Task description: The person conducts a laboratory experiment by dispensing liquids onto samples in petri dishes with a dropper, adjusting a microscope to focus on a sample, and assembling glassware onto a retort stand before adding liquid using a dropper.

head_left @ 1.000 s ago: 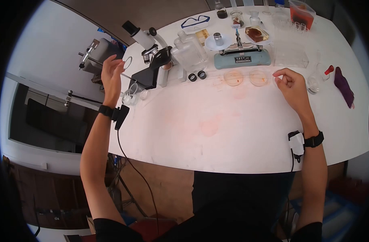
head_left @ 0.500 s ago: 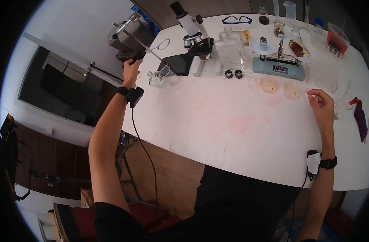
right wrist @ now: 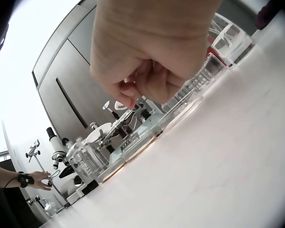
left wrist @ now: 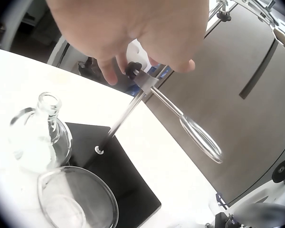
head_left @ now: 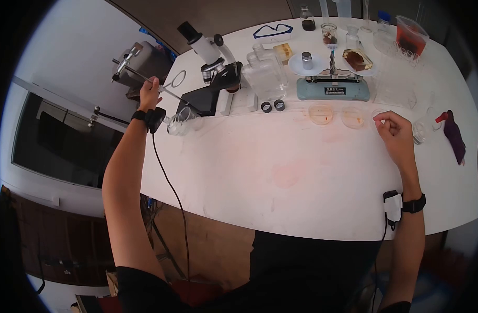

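While the left hand [head_left: 150, 94] hovers beside the ring clamp [left wrist: 146, 82] of the retort stand [left wrist: 115, 129], its grip spread apart, I cannot tell whether it touches the screw knob [left wrist: 133, 70]. That clamp sits on the rod [left wrist: 128, 113] above the black base [left wrist: 130, 175], which has a glass bottle [left wrist: 40, 145] beside it. The right hand [head_left: 396, 133] is over the surface [head_left: 239, 172], grip curled together, just beside the petri dishes [head_left: 352, 118].
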A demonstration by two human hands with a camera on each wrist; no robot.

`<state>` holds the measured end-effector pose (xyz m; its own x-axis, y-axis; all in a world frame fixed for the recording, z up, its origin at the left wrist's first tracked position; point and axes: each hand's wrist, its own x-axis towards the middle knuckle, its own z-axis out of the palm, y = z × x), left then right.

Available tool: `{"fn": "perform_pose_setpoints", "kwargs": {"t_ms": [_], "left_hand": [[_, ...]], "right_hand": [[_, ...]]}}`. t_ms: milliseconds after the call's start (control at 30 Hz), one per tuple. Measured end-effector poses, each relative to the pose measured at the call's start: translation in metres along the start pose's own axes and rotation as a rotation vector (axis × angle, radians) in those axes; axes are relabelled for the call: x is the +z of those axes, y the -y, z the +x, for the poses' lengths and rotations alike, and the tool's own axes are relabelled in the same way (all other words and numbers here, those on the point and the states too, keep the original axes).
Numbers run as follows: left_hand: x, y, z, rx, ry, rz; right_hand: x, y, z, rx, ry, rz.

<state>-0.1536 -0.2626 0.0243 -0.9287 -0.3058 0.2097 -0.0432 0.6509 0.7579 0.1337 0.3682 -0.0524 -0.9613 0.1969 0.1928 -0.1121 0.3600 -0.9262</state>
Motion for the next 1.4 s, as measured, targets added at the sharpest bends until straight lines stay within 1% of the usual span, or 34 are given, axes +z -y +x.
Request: {"fn": "perform_pose_setpoints", "kwargs": {"t_ms": [33, 100, 133, 167, 233, 267, 300, 367, 400, 467, 500, 567, 600, 667, 700, 767, 833, 933, 967, 1033, 1067, 1100, 1167, 1200, 1267, 1367, 1400], "left_hand": [[0.001, 0.002, 0.006, 0.007, 0.015, -0.003], [0.003, 0.008, 0.013, -0.148, 0.098, -0.108], [0.002, 0.007, 0.012, -0.174, 0.114, -0.107], [0.004, 0.007, 0.011, -0.171, 0.126, -0.107], [0.006, 0.009, 0.007, -0.123, 0.184, -0.233], [0.008, 0.011, 0.004, -0.072, 0.204, -0.358], [0.01, 0.011, 0.002, -0.072, 0.211, -0.356], [0.013, 0.009, -0.001, -0.011, 0.143, -0.316], [0.015, 0.01, 0.0, -0.011, 0.146, -0.316], [0.018, 0.012, 0.001, 0.019, 0.065, -0.334], [0.019, 0.013, 0.002, 0.021, 0.061, -0.335], [0.023, 0.013, 0.003, 0.033, -0.026, -0.295], [0.024, 0.011, 0.003, 0.036, -0.026, -0.297], [0.027, 0.006, 0.001, 0.038, -0.087, -0.264], [0.028, 0.007, 0.003, 0.042, -0.082, -0.267], [0.026, 0.007, 0.009, 0.037, -0.147, -0.265], [0.022, 0.009, 0.017, 0.054, -0.159, -0.243], [0.014, 0.005, 0.026, 0.106, -0.296, -0.306], [0.01, 0.001, 0.029, 0.113, -0.289, -0.305], [-0.009, -0.004, 0.043, 0.107, -0.361, -0.412], [-0.019, -0.009, 0.048, 0.088, -0.367, -0.478], [-0.034, -0.013, 0.054, 0.1, -0.361, -0.473], [-0.069, -0.02, 0.068, 0.107, -0.32, -0.352], [-0.084, -0.027, 0.071, 0.119, -0.315, -0.344], [-0.117, -0.043, 0.073, 0.176, -0.297, -0.405], [-0.16, -0.075, 0.061, 0.22, -0.268, -0.356], [-0.172, -0.079, 0.06, 0.261, -0.272, -0.338]], "right_hand": [[0.0, 0.002, 0.0, 0.009, -0.014, -0.005], [0.001, 0.004, -0.001, 0.019, -0.013, -0.014], [0.001, 0.003, -0.001, 0.029, -0.023, -0.017], [0.0, 0.002, -0.001, 0.02, -0.019, -0.016], [0.0, 0.001, -0.001, 0.017, -0.017, -0.017], [0.001, 0.002, -0.001, 0.015, -0.021, -0.036], [0.001, 0.003, -0.001, 0.012, -0.027, -0.054], [0.0, 0.003, -0.001, 0.012, -0.028, -0.058], [0.0, 0.003, -0.001, 0.006, -0.025, -0.062], [0.0, 0.002, -0.001, 0.01, -0.03, -0.065], [0.001, 0.002, -0.001, 0.014, -0.035, -0.068], [0.002, 0.004, -0.002, 0.021, -0.031, -0.051], [0.001, 0.005, -0.002, 0.029, -0.03, -0.035], [0.001, 0.004, -0.001, 0.028, -0.033, -0.039], [0.001, 0.003, -0.001, 0.029, -0.031, -0.041], [0.0, 0.001, -0.001, 0.021, -0.036, -0.051], [0.0, -0.001, -0.001, 0.015, -0.038, -0.057], [-0.001, -0.001, -0.001, 0.023, -0.046, -0.051], [-0.001, -0.001, -0.001, 0.002, -0.048, -0.077], [-0.003, 0.0, -0.002, -0.018, -0.064, -0.095], [-0.003, 0.001, -0.002, -0.01, -0.064, -0.115], [-0.004, 0.002, -0.002, -0.003, -0.063, -0.132], [-0.004, 0.004, -0.003, 0.001, -0.075, -0.136], [-0.003, 0.005, -0.003, 0.001, -0.074, -0.149], [-0.003, 0.006, -0.003, 0.011, -0.07, -0.145], [-0.002, 0.003, -0.003, 0.02, -0.05, -0.144], [-0.002, 0.002, -0.003, 0.017, -0.043, -0.148]]}}
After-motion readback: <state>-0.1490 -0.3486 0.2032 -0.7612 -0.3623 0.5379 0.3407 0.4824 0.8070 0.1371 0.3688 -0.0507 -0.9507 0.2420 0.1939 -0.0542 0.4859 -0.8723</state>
